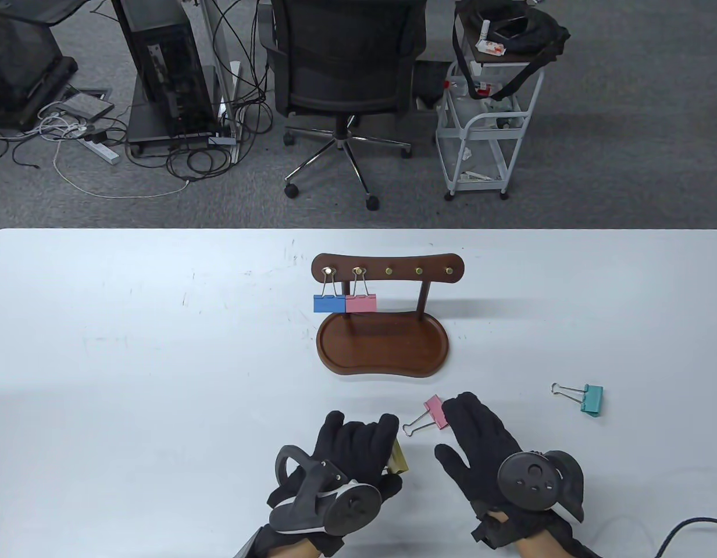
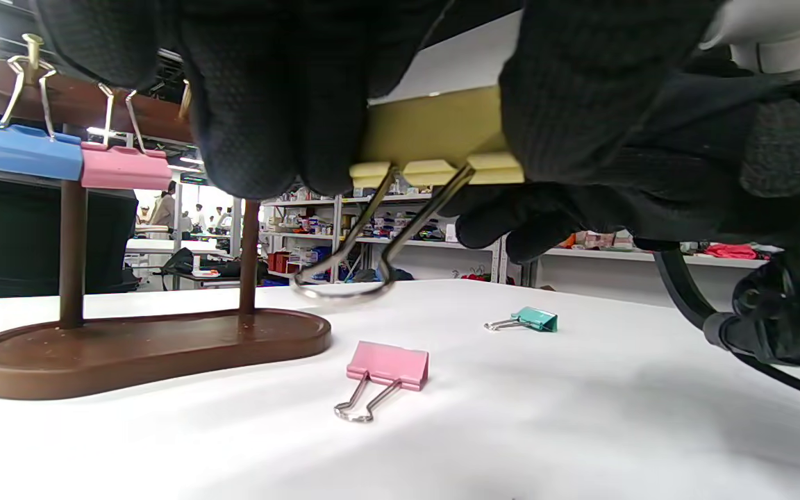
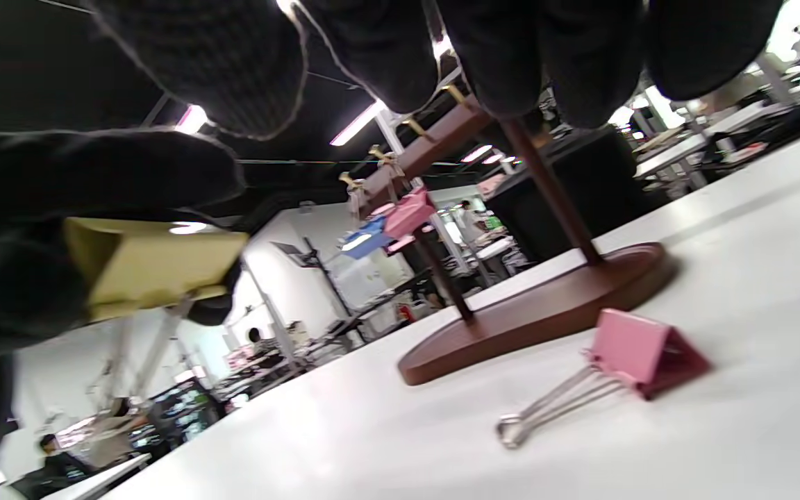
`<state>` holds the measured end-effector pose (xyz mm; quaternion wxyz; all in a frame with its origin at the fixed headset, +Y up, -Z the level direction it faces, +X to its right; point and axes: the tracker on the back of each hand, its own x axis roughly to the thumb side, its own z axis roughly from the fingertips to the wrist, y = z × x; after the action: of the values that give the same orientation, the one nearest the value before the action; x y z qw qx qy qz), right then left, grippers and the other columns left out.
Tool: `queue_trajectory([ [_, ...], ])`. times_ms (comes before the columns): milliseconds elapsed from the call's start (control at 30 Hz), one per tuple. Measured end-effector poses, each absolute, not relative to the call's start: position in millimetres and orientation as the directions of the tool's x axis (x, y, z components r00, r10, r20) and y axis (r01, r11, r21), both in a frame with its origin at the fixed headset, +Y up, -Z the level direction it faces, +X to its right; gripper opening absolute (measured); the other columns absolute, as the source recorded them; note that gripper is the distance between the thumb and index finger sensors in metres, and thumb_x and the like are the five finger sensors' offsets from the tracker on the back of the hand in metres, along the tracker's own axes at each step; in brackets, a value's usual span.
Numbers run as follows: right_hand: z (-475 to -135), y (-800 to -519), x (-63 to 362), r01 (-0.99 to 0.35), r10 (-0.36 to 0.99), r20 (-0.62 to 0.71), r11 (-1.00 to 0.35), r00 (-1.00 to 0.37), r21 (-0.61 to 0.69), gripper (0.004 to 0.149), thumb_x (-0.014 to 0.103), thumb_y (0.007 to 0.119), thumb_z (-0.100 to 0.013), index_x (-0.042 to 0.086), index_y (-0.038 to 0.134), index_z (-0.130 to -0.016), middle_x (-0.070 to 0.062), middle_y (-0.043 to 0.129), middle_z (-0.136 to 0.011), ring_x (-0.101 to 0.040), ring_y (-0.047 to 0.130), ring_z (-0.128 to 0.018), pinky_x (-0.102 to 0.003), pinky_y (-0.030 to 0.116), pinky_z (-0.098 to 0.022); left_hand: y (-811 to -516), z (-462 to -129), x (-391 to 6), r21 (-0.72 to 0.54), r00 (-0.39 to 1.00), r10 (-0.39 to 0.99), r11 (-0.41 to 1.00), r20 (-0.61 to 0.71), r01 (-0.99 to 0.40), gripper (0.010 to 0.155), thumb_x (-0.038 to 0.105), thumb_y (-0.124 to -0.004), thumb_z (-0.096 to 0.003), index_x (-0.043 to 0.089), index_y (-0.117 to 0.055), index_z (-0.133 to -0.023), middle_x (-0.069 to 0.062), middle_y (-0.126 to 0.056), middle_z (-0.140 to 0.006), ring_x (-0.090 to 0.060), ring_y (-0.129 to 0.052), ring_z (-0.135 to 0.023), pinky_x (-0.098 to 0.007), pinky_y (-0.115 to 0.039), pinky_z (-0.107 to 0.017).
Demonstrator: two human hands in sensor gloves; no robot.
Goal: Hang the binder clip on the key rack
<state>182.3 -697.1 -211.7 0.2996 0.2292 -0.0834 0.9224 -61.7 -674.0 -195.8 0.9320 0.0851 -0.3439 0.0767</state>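
My left hand (image 1: 364, 430) holds a yellow binder clip (image 1: 400, 459) between thumb and fingers, above the table in front of the rack. In the left wrist view the clip (image 2: 435, 135) hangs with its wire handles (image 2: 351, 278) pointing down. My right hand (image 1: 460, 430) is open with fingers spread, just right of a loose pink clip (image 1: 435, 411) that lies on the table (image 3: 643, 351). The wooden key rack (image 1: 387, 270) stands on its tray base (image 1: 383, 349). A blue clip (image 1: 329, 303) and a pink clip (image 1: 361, 303) hang on its two leftmost hooks.
A teal binder clip (image 1: 591, 399) lies on the table to the right, also in the left wrist view (image 2: 535, 318). Three hooks on the right of the rack bar are bare. A black cable (image 1: 689, 532) runs off the table's bottom right corner.
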Motion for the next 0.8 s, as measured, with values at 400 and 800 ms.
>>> queue_trajectory([
  [400,-207.4,-696.6,168.0,-0.625,0.517,0.699,-0.770,-0.495,0.127,0.064,0.042,0.075,-0.055,0.018,0.063,-0.114,-0.032,0.056,-0.115,-0.060,0.063,-0.098,-0.073,0.060,-0.062,-671.5,-196.8,-65.5,0.127,0.727,0.123,0.952,0.675,-0.279,0.103,0.047,-0.091,-0.0463,-0.005,-0.036,-0.116,-0.023,-0.084,-0.100,-0.049,-0.091,-0.088,-0.078,-0.058,-0.071],
  [800,-203.6,-695.9,160.9,-0.602,0.493,0.755,-0.781,-0.432,0.165,0.065,0.040,0.076,-0.055,0.021,0.061,-0.115,-0.031,0.056,-0.116,-0.058,0.065,-0.098,-0.072,0.061,-0.062,-672.1,-192.9,-58.2,0.111,0.680,0.124,0.950,0.723,-0.290,0.104,0.046,-0.091,-0.0463,-0.005,-0.033,-0.116,-0.023,-0.083,-0.100,-0.048,-0.090,-0.089,-0.078,-0.057,-0.071],
])
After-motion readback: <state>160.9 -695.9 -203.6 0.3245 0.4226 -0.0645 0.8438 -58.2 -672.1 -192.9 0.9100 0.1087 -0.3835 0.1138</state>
